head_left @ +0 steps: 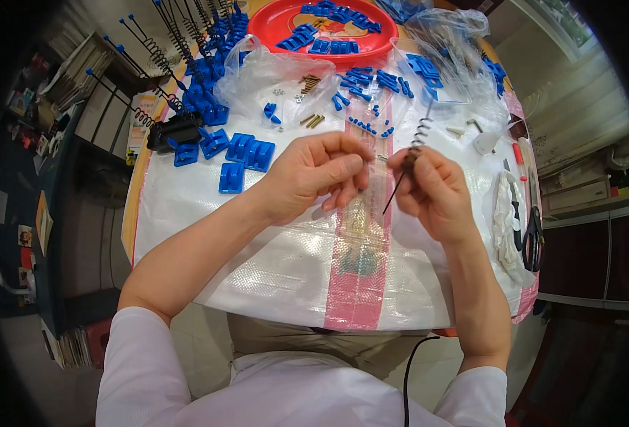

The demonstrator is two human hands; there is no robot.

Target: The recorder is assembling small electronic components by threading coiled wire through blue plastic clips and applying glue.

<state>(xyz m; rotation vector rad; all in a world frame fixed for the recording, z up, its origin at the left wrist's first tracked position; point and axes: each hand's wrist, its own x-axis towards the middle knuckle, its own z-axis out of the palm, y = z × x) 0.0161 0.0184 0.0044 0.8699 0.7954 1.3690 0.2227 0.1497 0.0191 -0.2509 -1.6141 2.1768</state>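
Note:
My right hand point(434, 191) grips a black wire rod with a coiled spring point(419, 134) rising from its top; the rod's thin lower end points down and to the left. My left hand point(321, 174) pinches a small brass screw point(381, 157) between thumb and forefinger, its tip close to the rod at my right fingers. Both hands hover over a white woven sheet point(257, 249) with a pink stripe point(357, 285).
Blue plastic clips point(247, 151) lie left of my hands. A row of finished spring rods in blue bases point(204, 85) runs along the far left. A red tray point(272, 28) holds more blue parts. Clear bags point(272, 71), loose brass screws point(313, 119), scissors point(533, 238) and a white glove point(503, 217) surround the work.

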